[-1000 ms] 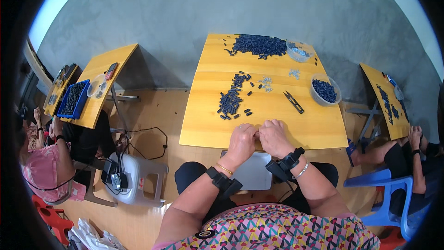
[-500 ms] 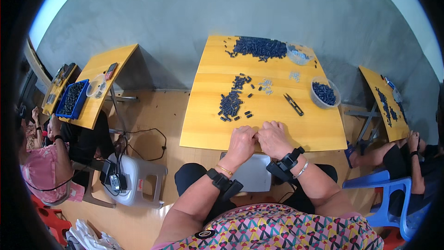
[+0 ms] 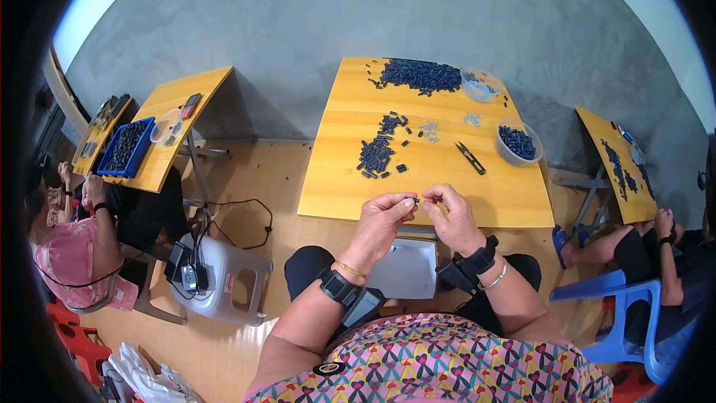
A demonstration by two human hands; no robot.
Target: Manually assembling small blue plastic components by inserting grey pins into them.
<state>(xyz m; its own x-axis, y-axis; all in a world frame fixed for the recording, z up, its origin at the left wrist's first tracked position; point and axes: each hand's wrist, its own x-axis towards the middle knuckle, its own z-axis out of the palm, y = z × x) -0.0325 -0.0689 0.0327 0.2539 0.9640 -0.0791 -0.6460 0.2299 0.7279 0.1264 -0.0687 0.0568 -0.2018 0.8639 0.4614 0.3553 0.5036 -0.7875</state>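
Observation:
Above the near edge of the yellow table (image 3: 335, 205), my left hand (image 3: 382, 222) pinches a small dark plastic piece (image 3: 415, 200) between thumb and forefinger. My right hand (image 3: 456, 225) is just beside it, its thumb and forefinger drawn together at the tips; whatever they hold is too small to make out. Beyond my hands lies a loose pile of short dark blue tube-like pieces (image 3: 376, 155). Small pale silvery bits (image 3: 429, 130) are scattered to its right. Black thread snips (image 3: 471, 159) rest farther right.
A large heap of dark pieces (image 3: 421, 75) lies at the far edge, by a clear tub (image 3: 479, 89). Another tub (image 3: 520, 151) of dark pieces stands at right. A white tray (image 3: 406, 269) sits below the table edge. Other people work at side tables; a grey stool (image 3: 224, 280) carries cables.
My hands, close together before, have moved apart slightly, and the small dark piece now shows in my left fingers. The view has shifted a little.

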